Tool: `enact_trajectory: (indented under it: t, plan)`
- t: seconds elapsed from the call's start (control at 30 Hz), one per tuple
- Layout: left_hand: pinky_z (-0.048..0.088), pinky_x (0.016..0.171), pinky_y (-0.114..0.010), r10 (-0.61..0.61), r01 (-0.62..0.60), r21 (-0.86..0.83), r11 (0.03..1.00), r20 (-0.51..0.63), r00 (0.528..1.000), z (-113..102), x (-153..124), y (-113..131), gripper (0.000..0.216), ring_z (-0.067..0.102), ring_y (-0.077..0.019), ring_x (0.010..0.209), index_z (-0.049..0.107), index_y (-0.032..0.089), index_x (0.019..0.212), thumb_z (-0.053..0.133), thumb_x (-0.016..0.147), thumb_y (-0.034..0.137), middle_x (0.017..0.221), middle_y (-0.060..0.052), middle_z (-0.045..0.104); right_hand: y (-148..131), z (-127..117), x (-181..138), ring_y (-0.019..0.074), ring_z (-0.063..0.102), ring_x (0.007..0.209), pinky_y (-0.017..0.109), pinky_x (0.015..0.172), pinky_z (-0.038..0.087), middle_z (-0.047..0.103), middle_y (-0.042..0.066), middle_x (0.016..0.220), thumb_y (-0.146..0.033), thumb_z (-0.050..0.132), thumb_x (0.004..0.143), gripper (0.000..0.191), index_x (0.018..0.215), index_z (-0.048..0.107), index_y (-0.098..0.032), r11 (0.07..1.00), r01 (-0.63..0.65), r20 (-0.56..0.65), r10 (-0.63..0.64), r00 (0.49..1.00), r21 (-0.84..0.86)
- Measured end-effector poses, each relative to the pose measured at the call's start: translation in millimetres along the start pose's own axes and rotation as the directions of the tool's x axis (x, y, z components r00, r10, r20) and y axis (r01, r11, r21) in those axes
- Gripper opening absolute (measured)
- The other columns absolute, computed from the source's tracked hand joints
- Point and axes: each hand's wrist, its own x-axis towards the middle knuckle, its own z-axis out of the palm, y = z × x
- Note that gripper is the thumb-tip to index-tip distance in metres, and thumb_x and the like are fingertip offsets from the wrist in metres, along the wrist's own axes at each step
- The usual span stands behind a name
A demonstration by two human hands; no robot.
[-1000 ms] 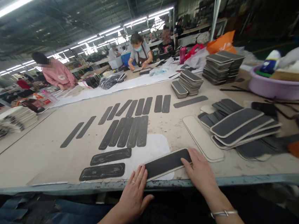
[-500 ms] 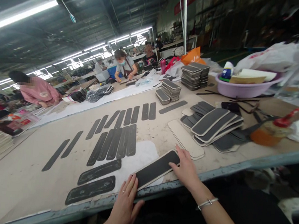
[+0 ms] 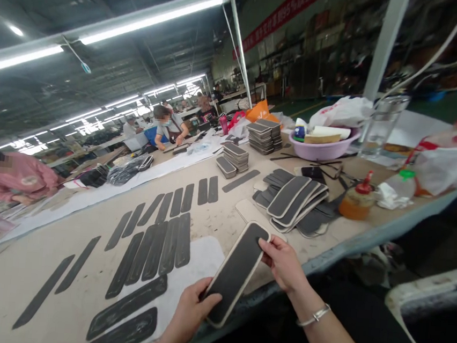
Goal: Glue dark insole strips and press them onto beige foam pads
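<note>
Between my hands is a long rounded panel (image 3: 239,269), dark grey with a cream border, raised and tilted over the table's front edge. My left hand (image 3: 191,311) grips its lower end, thumb on top. My right hand (image 3: 282,260) pinches the right edge near the upper end; a bracelet circles that wrist. Just beyond lies a bare cream panel (image 3: 245,208), partly covered by the held one. A fanned pile of bordered panels (image 3: 294,199) sits to the right of it. Dark strips with a shiny coating (image 3: 166,249) lie in a row at the left, some on white paper (image 3: 208,250).
Stacks of finished-looking panels (image 3: 264,137) stand at the back, beside a purple basin (image 3: 321,151). A bottle of amber liquid (image 3: 357,200) and a clear jar (image 3: 384,127) are on the right. Two co-workers, one in a pink top (image 3: 17,178), work across the table.
The panel has come up off the table and tilted, and my hands have gone from lying flat on it to gripping its ends. The view has swung to the right.
</note>
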Motion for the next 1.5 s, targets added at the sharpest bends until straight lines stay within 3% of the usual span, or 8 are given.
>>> enact_trajectory:
  t: [0.07, 0.17, 0.27, 0.4, 0.67, 0.93, 1.3, 1.5]
  plan:
    - [0.046, 0.059, -0.023, -0.065, 0.076, -0.162, 0.984, 0.072, 0.995, 17.7, -2.7, 1.6, 0.028, 0.061, -0.0172, 0.066, 0.070, 0.012, 0.084, 0.068, 0.070, 0.036, 0.072, -0.004, 0.069, -5.3, -2.5, -0.1, 0.0107, 0.056, 0.063, 0.021, 0.058, 0.045, 0.063, 0.000, 0.071, -0.041, 0.080, 0.062, 0.033, 0.072, 0.058, -0.018, 1.000, 0.011, -0.030, -0.010, 0.999, 0.027]
    - [0.043, 0.053, -0.023, -0.167, 0.182, -0.420, 0.889, 0.074, 0.983, 47.1, -9.3, -6.0, 0.035, 0.059, -0.0159, 0.057, 0.069, 0.009, 0.079, 0.072, 0.067, 0.041, 0.064, -0.005, 0.067, -9.5, -5.6, 1.2, 0.0088, 0.052, 0.057, 0.019, 0.053, 0.042, 0.060, -0.002, 0.065, -0.045, 0.078, 0.063, 0.035, 0.069, 0.057, -0.018, 0.998, 0.022, -0.083, -0.017, 0.996, 0.057]
    - [0.048, 0.056, -0.027, -0.264, 0.243, -0.607, 0.756, 0.057, 0.963, 73.9, -14.5, -12.6, 0.042, 0.063, -0.0198, 0.062, 0.070, 0.007, 0.084, 0.077, 0.062, 0.042, 0.067, -0.008, 0.069, -10.0, -9.0, 3.5, 0.0081, 0.048, 0.053, 0.019, 0.050, 0.038, 0.057, -0.003, 0.061, -0.049, 0.077, 0.063, 0.036, 0.069, 0.058, -0.018, 0.997, 0.032, -0.133, -0.022, 0.991, 0.070]
    - [0.053, 0.066, -0.033, -0.348, 0.283, -0.722, 0.631, 0.063, 0.935, 95.5, -17.4, -12.2, 0.044, 0.067, -0.0253, 0.072, 0.071, 0.008, 0.085, 0.082, 0.057, 0.039, 0.070, -0.011, 0.071, -9.6, -14.3, 6.1, 0.0080, 0.045, 0.054, 0.020, 0.050, 0.037, 0.056, -0.003, 0.062, -0.049, 0.079, 0.059, 0.037, 0.069, 0.060, -0.019, 0.996, 0.075, -0.162, -0.065, 0.985, 0.057]
    - [0.052, 0.080, -0.038, -0.351, 0.300, -0.775, 0.556, 0.109, 0.930, 104.1, -17.9, -12.6, 0.047, 0.068, -0.0308, 0.086, 0.071, 0.006, 0.089, 0.083, 0.056, 0.037, 0.079, -0.015, 0.072, -14.6, -19.5, 1.4, 0.0093, 0.046, 0.057, 0.021, 0.051, 0.037, 0.060, -0.002, 0.068, -0.048, 0.076, 0.063, 0.035, 0.077, 0.064, -0.018, 0.994, 0.108, -0.134, -0.109, 0.985, -0.011]
    - [0.052, 0.079, -0.043, -0.281, 0.307, -0.784, 0.539, 0.177, 0.943, 106.0, -23.8, -13.4, 0.047, 0.068, -0.0323, 0.084, 0.069, 0.006, 0.094, 0.076, 0.065, 0.042, 0.080, -0.017, 0.072, -19.9, -20.5, -4.3, 0.0134, 0.054, 0.063, 0.024, 0.057, 0.043, 0.064, 0.000, 0.073, -0.044, 0.081, 0.056, 0.035, 0.075, 0.066, -0.019, 0.995, 0.097, -0.072, -0.100, 0.992, -0.040]
    - [0.053, 0.075, -0.040, -0.159, 0.303, -0.748, 0.591, 0.260, 0.952, 116.3, -29.5, -14.1, 0.040, 0.069, -0.0273, 0.077, 0.069, 0.009, 0.098, 0.075, 0.068, 0.036, 0.081, -0.013, 0.072, -17.9, -25.1, -3.0, 0.0136, 0.056, 0.066, 0.025, 0.064, 0.045, 0.065, 0.000, 0.075, -0.041, 0.081, 0.058, 0.035, 0.080, 0.066, -0.018, 0.993, 0.120, -0.067, -0.120, 0.991, -0.011]
    - [0.052, 0.076, -0.039, -0.148, 0.272, -0.744, 0.611, 0.230, 0.962, 109.3, -26.1, -12.3, 0.040, 0.068, -0.0283, 0.078, 0.070, 0.010, 0.097, 0.076, 0.067, 0.036, 0.079, -0.012, 0.072, -22.0, -21.5, -8.1, 0.0143, 0.058, 0.069, 0.023, 0.060, 0.045, 0.066, 0.000, 0.079, -0.042, 0.078, 0.063, 0.035, 0.088, 0.066, -0.020, 0.995, 0.096, -0.047, -0.096, 0.994, 0.009]
